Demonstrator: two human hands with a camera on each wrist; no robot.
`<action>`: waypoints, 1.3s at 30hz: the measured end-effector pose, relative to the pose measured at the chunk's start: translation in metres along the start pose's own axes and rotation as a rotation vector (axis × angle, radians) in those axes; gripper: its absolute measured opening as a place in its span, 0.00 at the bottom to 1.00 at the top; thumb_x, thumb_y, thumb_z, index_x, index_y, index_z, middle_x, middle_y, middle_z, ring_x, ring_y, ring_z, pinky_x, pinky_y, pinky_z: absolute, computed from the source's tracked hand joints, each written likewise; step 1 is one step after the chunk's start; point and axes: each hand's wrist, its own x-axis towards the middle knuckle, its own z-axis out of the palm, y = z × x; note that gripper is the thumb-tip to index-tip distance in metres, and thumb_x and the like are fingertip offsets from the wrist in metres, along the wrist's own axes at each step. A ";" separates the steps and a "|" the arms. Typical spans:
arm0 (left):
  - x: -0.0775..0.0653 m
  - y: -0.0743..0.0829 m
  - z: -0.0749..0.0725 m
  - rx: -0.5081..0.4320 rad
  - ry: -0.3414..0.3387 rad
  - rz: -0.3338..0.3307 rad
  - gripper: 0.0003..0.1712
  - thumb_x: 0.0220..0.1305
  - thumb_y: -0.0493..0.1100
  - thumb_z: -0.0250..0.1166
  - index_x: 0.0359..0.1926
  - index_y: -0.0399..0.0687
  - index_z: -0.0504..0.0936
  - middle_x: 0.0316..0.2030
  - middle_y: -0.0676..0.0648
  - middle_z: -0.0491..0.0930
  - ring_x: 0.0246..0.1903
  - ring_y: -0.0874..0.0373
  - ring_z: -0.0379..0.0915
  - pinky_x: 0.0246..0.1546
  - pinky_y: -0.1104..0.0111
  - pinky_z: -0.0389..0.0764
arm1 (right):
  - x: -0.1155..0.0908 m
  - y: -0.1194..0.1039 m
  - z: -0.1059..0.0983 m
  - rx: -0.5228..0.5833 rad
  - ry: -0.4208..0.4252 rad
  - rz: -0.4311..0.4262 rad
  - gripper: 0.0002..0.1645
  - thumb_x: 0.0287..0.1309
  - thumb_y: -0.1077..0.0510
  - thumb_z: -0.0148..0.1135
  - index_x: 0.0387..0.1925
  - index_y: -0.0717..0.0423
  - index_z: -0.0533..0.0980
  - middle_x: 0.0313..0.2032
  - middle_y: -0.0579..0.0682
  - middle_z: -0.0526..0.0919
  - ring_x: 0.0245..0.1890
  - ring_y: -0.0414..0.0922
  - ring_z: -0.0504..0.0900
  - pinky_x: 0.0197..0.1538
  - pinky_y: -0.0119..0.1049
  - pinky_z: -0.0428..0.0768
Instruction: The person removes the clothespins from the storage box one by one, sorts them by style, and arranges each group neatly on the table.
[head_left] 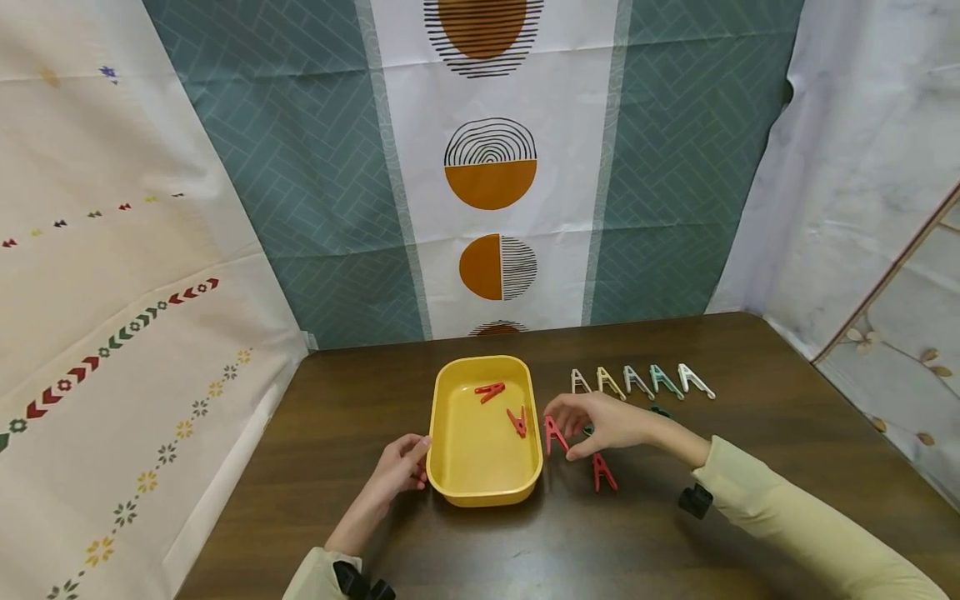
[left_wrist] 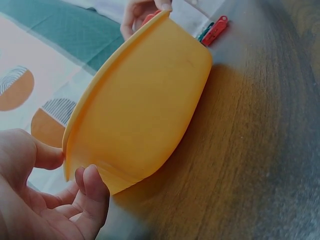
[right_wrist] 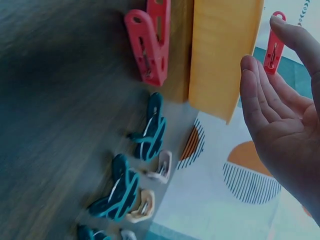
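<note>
My left hand [head_left: 400,467] holds the left rim of a yellow plastic tub [head_left: 476,467], thumb at the rim and fingers curled near its outer wall. Two red clothespins lie inside, one near the back [head_left: 490,392] and one by the right wall [head_left: 517,422]. Just outside the tub's right side in the head view, my right hand [head_left: 600,421] pinches a third red clothespin [right_wrist: 274,50] between thumb and fingers. Below that hand, another red clothespin [head_left: 602,472] stands on the table. Dark green clothespins [right_wrist: 150,130] are beside it, mostly hidden by the right hand in the head view.
Behind the right hand runs a row of pale clothespins: pinkish, yellow [head_left: 611,383], grey-blue, light teal [head_left: 666,382] and white [head_left: 696,381]. The dark wooden table [head_left: 360,383] ends at a patterned cloth backdrop [head_left: 652,167], with pale cloths at both sides.
</note>
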 end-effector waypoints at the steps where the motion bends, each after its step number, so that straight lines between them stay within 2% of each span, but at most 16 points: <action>1: 0.000 0.000 0.000 0.000 0.000 0.000 0.19 0.65 0.48 0.55 0.47 0.36 0.71 0.23 0.49 0.69 0.19 0.60 0.66 0.20 0.71 0.73 | -0.002 0.001 0.000 0.004 -0.002 0.003 0.36 0.43 0.50 0.71 0.55 0.51 0.68 0.37 0.40 0.78 0.37 0.39 0.79 0.43 0.33 0.79; 7: 0.001 -0.001 -0.001 0.005 -0.009 0.008 0.20 0.65 0.48 0.55 0.47 0.35 0.71 0.23 0.49 0.70 0.19 0.60 0.66 0.20 0.71 0.73 | -0.012 0.007 -0.001 0.015 -0.005 0.026 0.34 0.44 0.50 0.71 0.54 0.48 0.67 0.37 0.41 0.79 0.37 0.39 0.79 0.44 0.34 0.79; 15: 0.002 0.001 -0.002 -0.021 -0.020 0.021 0.18 0.65 0.44 0.55 0.48 0.33 0.71 0.23 0.47 0.72 0.19 0.60 0.69 0.23 0.70 0.75 | -0.025 0.018 -0.001 0.000 -0.010 0.059 0.34 0.44 0.54 0.71 0.54 0.48 0.67 0.35 0.42 0.79 0.36 0.42 0.79 0.43 0.35 0.79; 23: -0.001 0.006 -0.002 -0.029 -0.025 0.058 0.18 0.65 0.42 0.55 0.49 0.32 0.70 0.32 0.40 0.79 0.27 0.56 0.75 0.28 0.66 0.79 | -0.037 0.026 -0.003 -0.003 0.002 0.069 0.35 0.43 0.53 0.71 0.54 0.53 0.67 0.35 0.44 0.80 0.36 0.43 0.79 0.42 0.37 0.80; 30: 0.002 0.012 -0.005 -0.046 -0.040 0.017 0.17 0.64 0.40 0.56 0.50 0.34 0.69 0.34 0.40 0.79 0.26 0.56 0.75 0.28 0.66 0.80 | -0.048 0.032 -0.004 -0.046 0.004 0.077 0.36 0.45 0.52 0.70 0.55 0.56 0.67 0.35 0.45 0.79 0.35 0.43 0.78 0.40 0.36 0.79; 34: 0.003 0.012 -0.007 -0.044 -0.078 0.005 0.18 0.65 0.40 0.55 0.51 0.33 0.68 0.34 0.40 0.78 0.26 0.57 0.74 0.28 0.67 0.80 | -0.053 0.035 -0.004 -0.049 0.009 0.091 0.35 0.45 0.52 0.70 0.55 0.56 0.67 0.35 0.46 0.79 0.34 0.41 0.78 0.39 0.34 0.79; 39: 0.004 0.011 -0.012 -0.057 -0.163 -0.003 0.21 0.66 0.43 0.54 0.52 0.31 0.66 0.32 0.45 0.76 0.26 0.59 0.74 0.30 0.69 0.80 | -0.061 0.038 -0.005 -0.038 0.014 0.101 0.35 0.45 0.53 0.70 0.55 0.55 0.67 0.34 0.47 0.79 0.34 0.41 0.78 0.39 0.34 0.79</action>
